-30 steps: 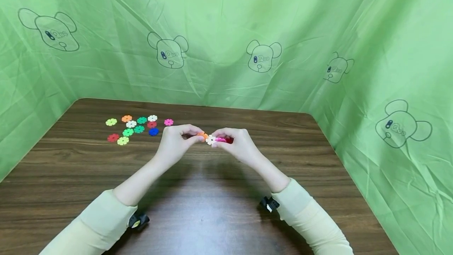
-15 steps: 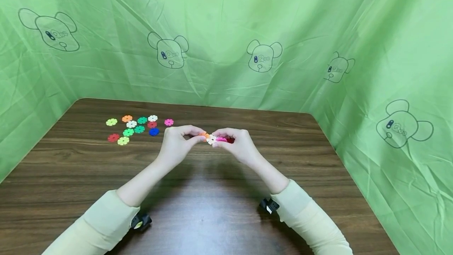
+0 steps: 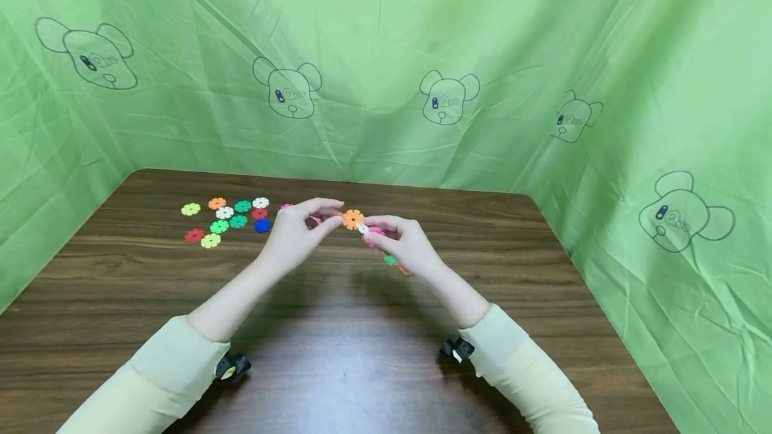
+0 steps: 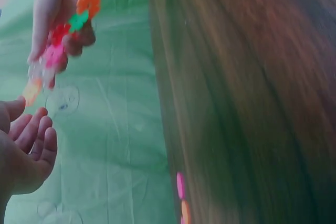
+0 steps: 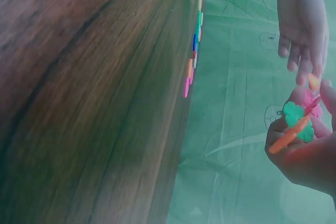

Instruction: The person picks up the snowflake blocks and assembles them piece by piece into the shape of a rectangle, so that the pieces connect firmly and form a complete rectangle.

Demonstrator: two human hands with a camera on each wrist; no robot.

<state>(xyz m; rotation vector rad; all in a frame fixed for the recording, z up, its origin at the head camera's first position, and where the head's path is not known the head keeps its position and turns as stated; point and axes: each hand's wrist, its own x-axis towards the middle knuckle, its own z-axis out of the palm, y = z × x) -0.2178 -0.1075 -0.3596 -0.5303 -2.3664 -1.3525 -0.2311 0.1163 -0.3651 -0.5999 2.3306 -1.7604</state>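
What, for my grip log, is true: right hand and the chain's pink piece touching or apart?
Touching: head view shows the right hand, thumb across the pink piece.

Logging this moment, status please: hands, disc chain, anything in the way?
Right hand gripping disc chain. Left hand at chain's left-end orange disc, contact unclear. Loose discs lie off left, no obstruction seen.

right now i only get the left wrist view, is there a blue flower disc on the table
Observer: Yes, the head view shows a blue flower disc on the table.
Operator: any white disc lying there too
Observer: Yes, one white flower disc lies beyond the blue one, farther from the person.
Operator: what about the orange disc by the left fingertips
Observer: From the head, the orange flower disc by the left hand shows nearly its whole petalled face.
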